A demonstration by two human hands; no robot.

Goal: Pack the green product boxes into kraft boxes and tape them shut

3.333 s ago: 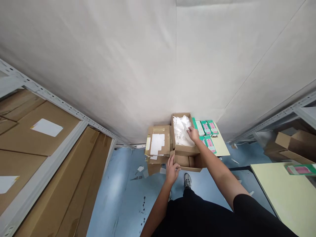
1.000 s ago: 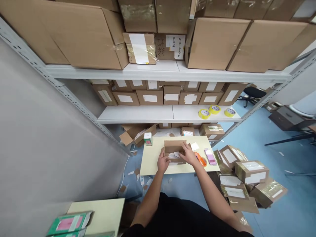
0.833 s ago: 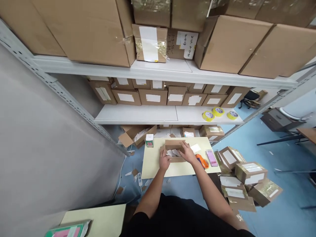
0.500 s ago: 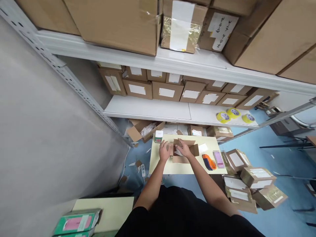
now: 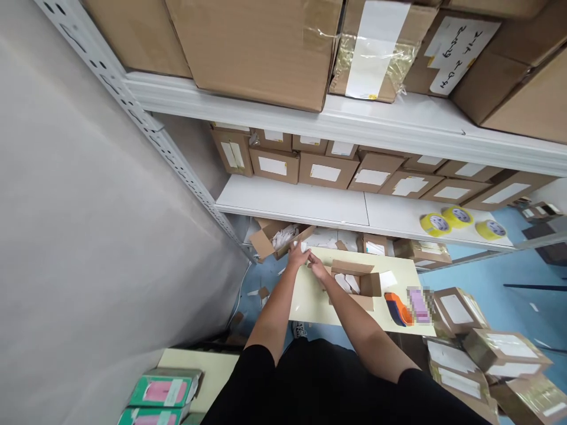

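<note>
Both my hands meet at the far left corner of the pale yellow table (image 5: 310, 301). My left hand (image 5: 297, 255) is curled over a small white-topped box there, which is almost wholly hidden under it. Touching it from the right is my right hand (image 5: 317, 267); its fingertips are too small and overlapped to read. An open small cardboard box (image 5: 359, 284) with white slips inside stands on the table just right of my hands, and neither hand is on it.
An orange tape dispenser (image 5: 396, 308) and a pink item (image 5: 419, 297) lie on the table's right. An open carton of white paper (image 5: 278, 237) sits on the floor beyond. Yellow tape rolls (image 5: 436, 223) are on the shelf. Sealed parcels (image 5: 487, 354) are piled at right, green boxes (image 5: 162, 391) at lower left.
I turned from the carton by the wall to this table. My hands left the open cardboard box and moved left to the small box at the table's corner.
</note>
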